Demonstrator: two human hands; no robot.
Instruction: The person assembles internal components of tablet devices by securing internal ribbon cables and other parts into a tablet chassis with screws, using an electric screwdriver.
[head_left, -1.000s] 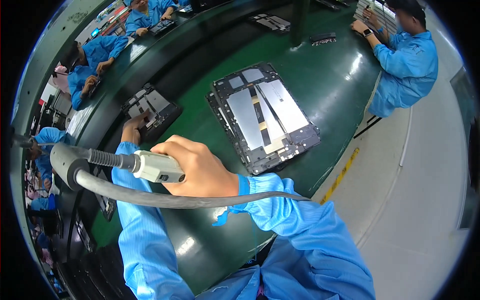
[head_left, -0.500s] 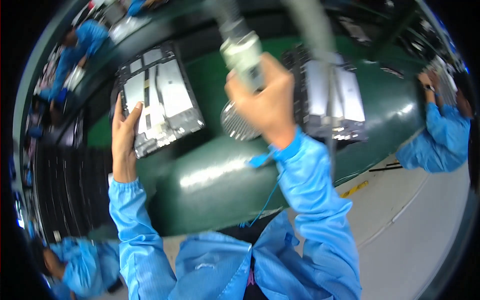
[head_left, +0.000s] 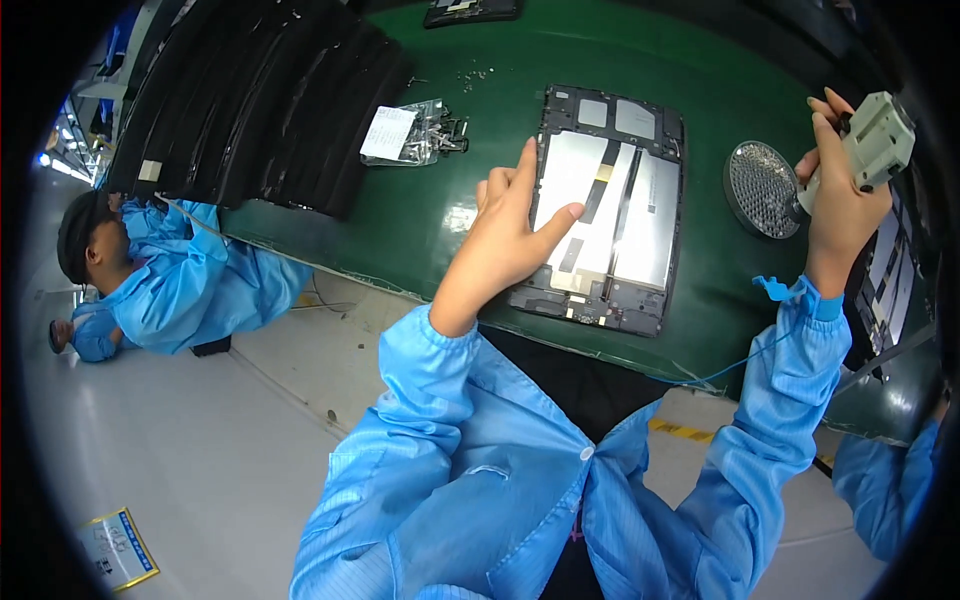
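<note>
An opened tablet (head_left: 645, 230) lies on the green bench top, its silver battery panels and dark ribbon cables bare. My left hand (head_left: 515, 225) is at its left edge, fingers apart, with the thumb reaching over the battery side; whether the fingertips touch is hard to tell. To the right of the tablet, my right hand (head_left: 845, 205) is wrapped round a pale handheld tool (head_left: 880, 142). A round textured disc (head_left: 762, 190) shows beside that hand and appears joined to the tool by a short neck. A blue cord hangs from my right cuff.
Black ridged trays (head_left: 255, 100) stand at the left, beside a clear bag of small dark parts (head_left: 428, 135) with a white label. Another opened tablet (head_left: 885, 285) is at the far right, and one more (head_left: 470, 12) at the back. A co-worker (head_left: 190, 265) sits at left.
The view has swung left, so the bench things appear farther right. My left hand has loosened from the tablet's edge and spread. My right hand still holds the pale tool, now tilted rightward.
</note>
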